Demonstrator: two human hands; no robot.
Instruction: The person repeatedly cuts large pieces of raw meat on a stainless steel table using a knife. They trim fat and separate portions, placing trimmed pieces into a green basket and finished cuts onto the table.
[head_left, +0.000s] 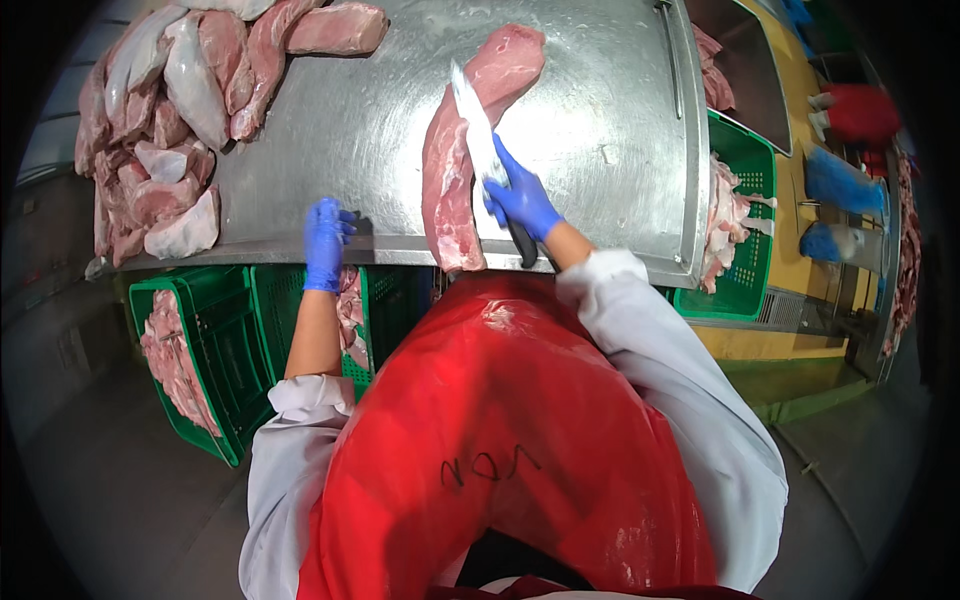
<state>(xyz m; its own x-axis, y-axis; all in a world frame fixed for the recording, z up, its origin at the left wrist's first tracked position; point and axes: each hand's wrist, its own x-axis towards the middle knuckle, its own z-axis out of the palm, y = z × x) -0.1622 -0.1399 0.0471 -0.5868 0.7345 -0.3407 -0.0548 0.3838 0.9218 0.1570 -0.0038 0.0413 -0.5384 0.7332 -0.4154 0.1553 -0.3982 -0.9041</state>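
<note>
A long strip of pink meat (450, 200) lies upright in the picture on the steel table (330, 120), crossing toward the front edge. My right hand (522, 200), in a blue glove, grips a knife (472, 130) with a black handle; its pale blade points away from me over the meat. My left hand (326, 240), also gloved in blue, is at the front edge of the table, left of the strip, fingers apart and slightly bent, holding nothing. A large pile of meat pieces (195, 80) covers the table's left end.
Green crates with meat (240, 370) stand below the front edge; another green crate (755, 250) is at the right, below a steel bin of meat (760, 70). Farther right, a co-worker in red (855, 112) and blue-covered figures or objects (840, 180) appear near a yellow surface.
</note>
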